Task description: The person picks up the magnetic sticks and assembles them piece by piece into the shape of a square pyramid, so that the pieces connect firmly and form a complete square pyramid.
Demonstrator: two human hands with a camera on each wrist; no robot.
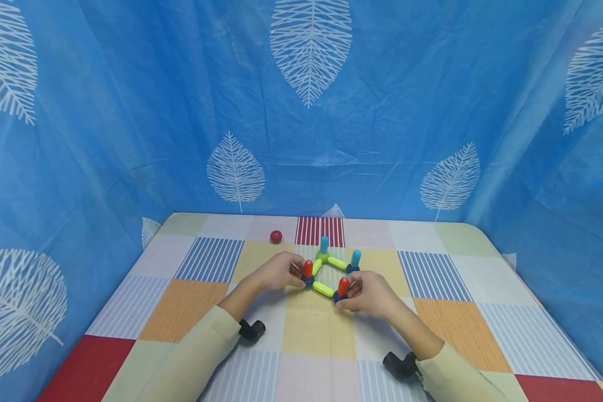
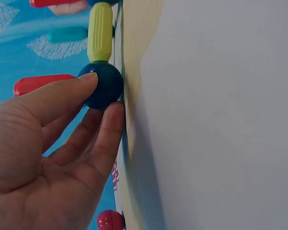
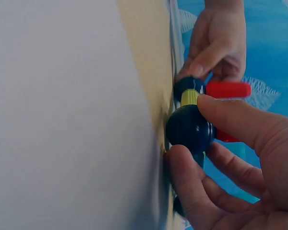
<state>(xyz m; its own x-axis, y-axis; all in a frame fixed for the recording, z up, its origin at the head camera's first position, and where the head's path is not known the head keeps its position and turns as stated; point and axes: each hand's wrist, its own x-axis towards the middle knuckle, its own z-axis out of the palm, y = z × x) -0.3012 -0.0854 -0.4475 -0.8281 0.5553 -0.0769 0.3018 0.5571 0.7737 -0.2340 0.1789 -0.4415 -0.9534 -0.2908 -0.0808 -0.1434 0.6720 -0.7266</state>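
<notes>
A frame of rods and balls, like a magnetic building toy, rests on the table. My left hand (image 1: 283, 271) pinches its near left dark blue ball (image 2: 105, 88) between thumb and fingertips. The near right dark blue ball (image 3: 188, 127) is pinched by my right hand (image 1: 374, 294). A red rod (image 1: 308, 268) and another red rod (image 1: 344, 286) stand up from these balls. One yellow-green rod (image 1: 324, 288) joins them. Farther back, light blue rods rise from a green ball (image 1: 322, 256) and a dark blue ball (image 1: 352, 268). My right hand partly hides the frame's right side.
A loose red ball (image 1: 276, 237) lies behind my left hand, toward the table's far edge. The table wears a patchwork cloth (image 1: 321, 335). Blue curtains (image 1: 357, 167) with white leaves enclose the back and sides. Black camera mounts (image 1: 252, 331) sit by both wrists.
</notes>
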